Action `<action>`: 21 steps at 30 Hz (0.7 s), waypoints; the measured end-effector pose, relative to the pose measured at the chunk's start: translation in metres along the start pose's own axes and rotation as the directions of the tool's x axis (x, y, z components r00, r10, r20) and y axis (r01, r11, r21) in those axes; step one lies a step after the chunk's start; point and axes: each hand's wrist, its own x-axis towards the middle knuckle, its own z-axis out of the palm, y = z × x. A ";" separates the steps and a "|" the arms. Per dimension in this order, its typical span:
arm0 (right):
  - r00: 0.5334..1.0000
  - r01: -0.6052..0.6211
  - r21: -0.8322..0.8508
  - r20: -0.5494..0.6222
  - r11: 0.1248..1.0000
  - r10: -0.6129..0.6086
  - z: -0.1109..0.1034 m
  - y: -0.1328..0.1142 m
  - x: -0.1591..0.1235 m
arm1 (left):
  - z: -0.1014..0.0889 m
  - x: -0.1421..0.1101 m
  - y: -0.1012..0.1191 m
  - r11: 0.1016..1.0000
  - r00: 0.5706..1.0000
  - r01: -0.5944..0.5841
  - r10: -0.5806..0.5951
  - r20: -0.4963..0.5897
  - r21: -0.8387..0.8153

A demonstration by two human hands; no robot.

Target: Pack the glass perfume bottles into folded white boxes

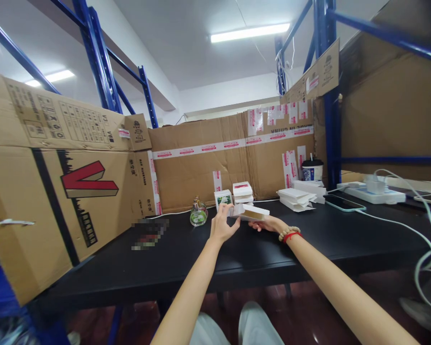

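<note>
the right hand's (267,224) fingers grip the white carton (255,212) over the worktop (158,263); the left hand (221,226), fingers parted around the end flap (236,210), could crease it by pressing unevenly.

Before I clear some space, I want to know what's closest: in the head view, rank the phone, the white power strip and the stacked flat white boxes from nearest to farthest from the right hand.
From the right hand:
1. Flat white boxes: to its right, set back.
2. Phone: farther right, lying flat.
3. White power strip: rightmost, past the phone.
</note>
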 end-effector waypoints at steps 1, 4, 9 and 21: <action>0.999 -0.038 0.016 0.025 0.999 0.038 0.001 -0.001 0.001 | 0.000 0.000 0.000 1.000 1.000 0.009 -0.009 -0.010 -0.008; 0.990 -0.124 0.019 0.073 0.992 0.122 0.003 -0.004 0.003 | 0.002 0.001 -0.001 0.999 0.999 0.032 -0.032 -0.036 0.001; 0.987 -0.112 0.037 0.121 0.993 0.107 0.004 -0.009 0.003 | 0.004 0.003 -0.004 0.996 0.992 0.090 -0.091 -0.084 -0.017; 0.996 -0.035 -0.095 0.080 0.995 0.043 0.007 -0.005 0.004 | 0.006 0.006 -0.012 0.977 0.958 0.185 -0.203 -0.204 -0.104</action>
